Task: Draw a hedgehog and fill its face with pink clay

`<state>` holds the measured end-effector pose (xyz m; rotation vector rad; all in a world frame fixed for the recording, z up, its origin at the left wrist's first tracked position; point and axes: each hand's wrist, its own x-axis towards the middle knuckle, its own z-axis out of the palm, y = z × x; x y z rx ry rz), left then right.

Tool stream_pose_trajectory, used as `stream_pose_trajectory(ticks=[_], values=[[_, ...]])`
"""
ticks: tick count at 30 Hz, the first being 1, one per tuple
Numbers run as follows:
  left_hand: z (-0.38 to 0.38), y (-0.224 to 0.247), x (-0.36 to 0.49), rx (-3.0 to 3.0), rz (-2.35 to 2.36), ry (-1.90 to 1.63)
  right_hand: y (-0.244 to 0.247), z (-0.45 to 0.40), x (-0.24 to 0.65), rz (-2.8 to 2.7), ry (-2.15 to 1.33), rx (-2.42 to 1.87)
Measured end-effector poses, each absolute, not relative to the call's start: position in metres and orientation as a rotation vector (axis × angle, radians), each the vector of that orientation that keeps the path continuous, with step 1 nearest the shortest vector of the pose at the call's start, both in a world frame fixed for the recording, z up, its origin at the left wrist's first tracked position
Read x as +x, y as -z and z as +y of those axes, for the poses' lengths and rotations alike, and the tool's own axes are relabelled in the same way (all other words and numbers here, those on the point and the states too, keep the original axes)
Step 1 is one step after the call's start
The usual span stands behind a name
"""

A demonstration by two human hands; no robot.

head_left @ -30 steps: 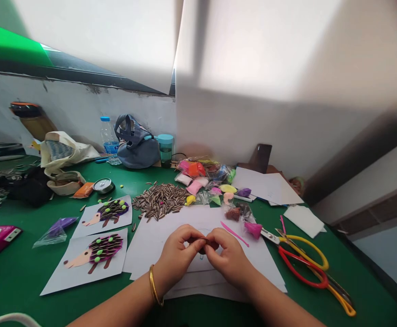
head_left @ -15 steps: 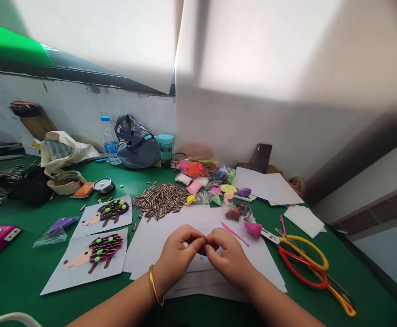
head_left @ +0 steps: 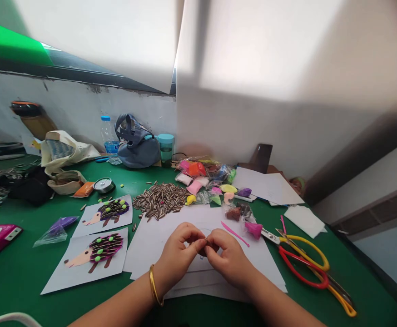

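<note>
My left hand (head_left: 180, 253) and my right hand (head_left: 228, 257) meet over a stack of white paper sheets (head_left: 151, 240) at the near middle of the green table (head_left: 21, 272). Between the fingertips of both hands sits a small dark brown lump of clay (head_left: 203, 247), mostly hidden by the fingers. A gold bangle (head_left: 153, 285) circles my left wrist. A pile of sunflower seeds (head_left: 160, 200) lies just beyond the paper.
Two finished hedgehog pictures (head_left: 98, 252) (head_left: 107, 211) lie to the left. Bags of coloured clay (head_left: 207, 181) sit behind. Red and yellow scissors (head_left: 304, 261) lie right, beside a pink clay tool (head_left: 234, 233). Bags, a water bottle (head_left: 109, 138) and a cup (head_left: 165, 146) stand by the wall.
Both hands stay in place; the fingers shift slightly as they work the brown clay between them.
</note>
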<state>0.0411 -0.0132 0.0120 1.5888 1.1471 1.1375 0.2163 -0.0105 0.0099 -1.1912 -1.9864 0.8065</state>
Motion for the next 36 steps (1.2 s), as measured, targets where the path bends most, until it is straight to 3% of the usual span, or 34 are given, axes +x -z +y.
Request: stream_pose_trajectory(ticks=[8,16,36], values=[[-0.0138,-0.0111,0.0438,1.301,1.028,-1.134,-0.0119,-0.0091,0.2185,-1.925,-0.935,-1.108],[-0.015,-0.015,0.0412,1.614,1.134,-1.152,-0.0109,-0.009,0.2181,-1.932,-0.881,-1.147],[-0.0141,-0.0124,0.0435,1.347,1.087,-1.14,-0.0112,-0.0095,0.2192,-1.857,-0.937,-1.145]])
